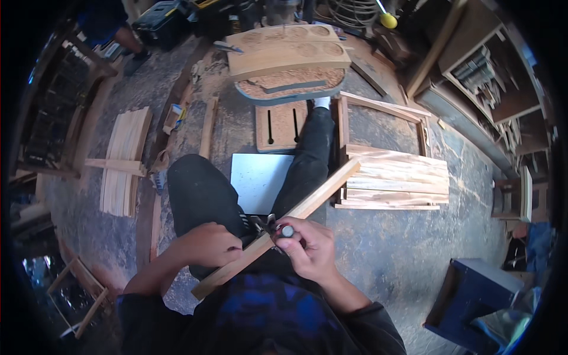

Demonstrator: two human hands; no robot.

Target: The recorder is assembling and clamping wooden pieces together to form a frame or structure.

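The wooden slat (296,213) lies slantwise across my lap, its near end low by my left hand (207,244) and its far end reaching up and away past my right hand (307,248) toward the stack of planed boards (393,180) on the floor. My left hand is closed over the slat, pressing it down against my thigh, and my right hand is wrapped round a small dark-handled tool (285,231) set against the slat's edge, beside a bit of metal hardware (260,223) I cannot make out clearly. My worry is that the slat is held only by my grip and my leg, with nothing clamping it; if I push hard with the tool, the long free end may swing or the wood may twist under my palm. Then the tip could skid off the edge toward my left fingers or my trouser leg (201,195), which sit just beside it. The pale sheet (260,177) beyond my hands would catch nothing. A slip might also mar the slat.
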